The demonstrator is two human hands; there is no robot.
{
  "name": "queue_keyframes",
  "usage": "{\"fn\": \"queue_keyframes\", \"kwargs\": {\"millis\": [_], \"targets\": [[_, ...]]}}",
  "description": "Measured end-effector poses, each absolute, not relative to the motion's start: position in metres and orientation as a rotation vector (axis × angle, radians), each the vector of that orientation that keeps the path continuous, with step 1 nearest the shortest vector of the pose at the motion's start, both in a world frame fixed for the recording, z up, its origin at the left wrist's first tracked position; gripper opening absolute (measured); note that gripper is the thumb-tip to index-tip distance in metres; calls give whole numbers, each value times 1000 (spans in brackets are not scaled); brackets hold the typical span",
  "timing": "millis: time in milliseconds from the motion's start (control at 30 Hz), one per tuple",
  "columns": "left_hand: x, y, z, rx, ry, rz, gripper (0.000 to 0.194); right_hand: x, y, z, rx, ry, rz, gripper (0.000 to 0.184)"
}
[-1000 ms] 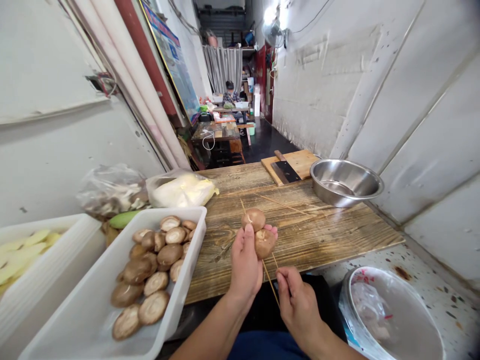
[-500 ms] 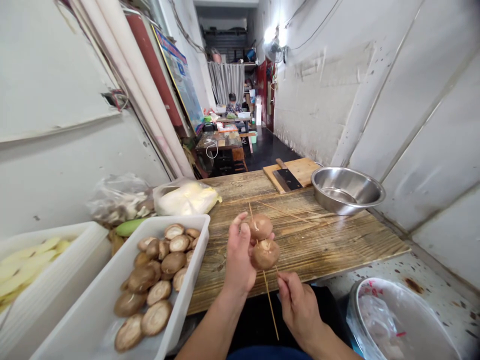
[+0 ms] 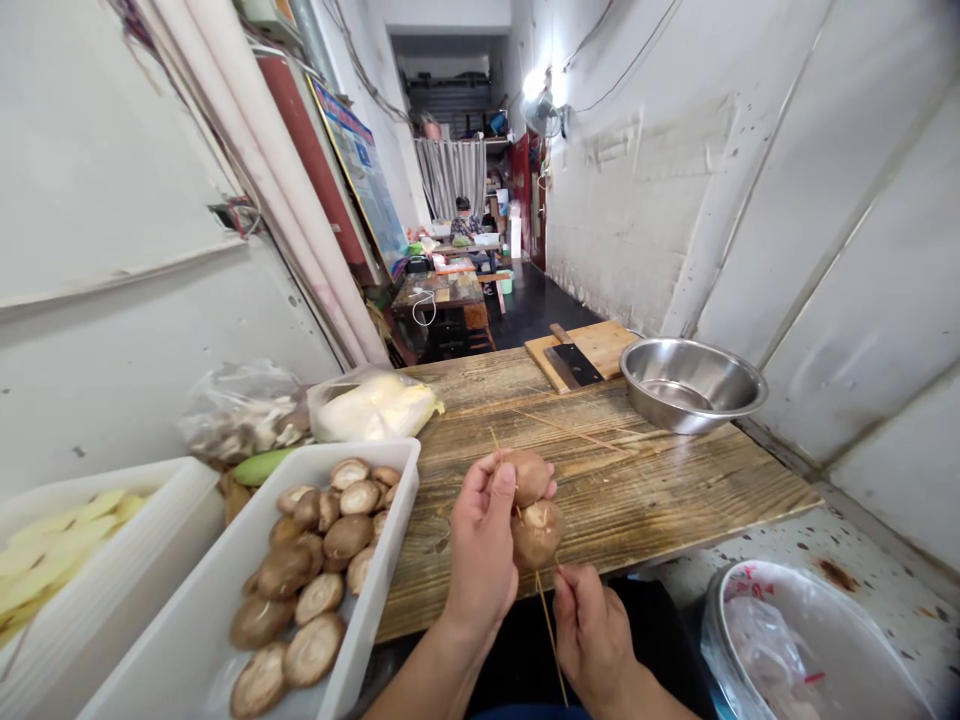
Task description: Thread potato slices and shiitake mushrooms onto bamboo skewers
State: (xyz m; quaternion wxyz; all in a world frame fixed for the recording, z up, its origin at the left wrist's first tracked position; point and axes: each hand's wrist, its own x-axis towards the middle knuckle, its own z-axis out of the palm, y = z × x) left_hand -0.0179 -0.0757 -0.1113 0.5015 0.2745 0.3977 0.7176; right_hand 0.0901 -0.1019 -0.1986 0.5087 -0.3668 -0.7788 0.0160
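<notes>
My left hand (image 3: 487,535) is closed on the upper of two brown mushroom caps, its thumb against the cap (image 3: 530,476). Just below hangs the lower mushroom cap (image 3: 538,533). One thin bamboo skewer (image 3: 552,635) runs through them and sticks out at the bottom; a tip shows above the upper cap. My right hand (image 3: 600,625) pinches the end of a second skewer at the lower cap's right underside. To the left, a white tray (image 3: 390,570) holds several loose mushrooms (image 3: 349,530), some stem side up.
Loose skewers (image 3: 577,432) lie on the wooden table (image 3: 450,400). Behind are a cleaver (image 3: 574,363) on a cutting board (image 3: 611,345) and a steel bowl (image 3: 694,385). A lined bin (image 3: 810,640) stands right; sliced potatoes (image 3: 67,540) fill a left tray. A person (image 3: 465,220) sits far back.
My left thumb and fingers have closed over the upper cap, where they were looser before. Both caps have shifted slightly down and right.
</notes>
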Motion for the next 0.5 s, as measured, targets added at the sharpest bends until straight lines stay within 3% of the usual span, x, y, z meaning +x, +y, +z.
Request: {"fn": "queue_keyframes", "kwargs": {"millis": [500], "targets": [[-18, -81, -108, 574, 942, 1778, 28, 86, -99, -182, -858, -1892, 103, 18]]}}
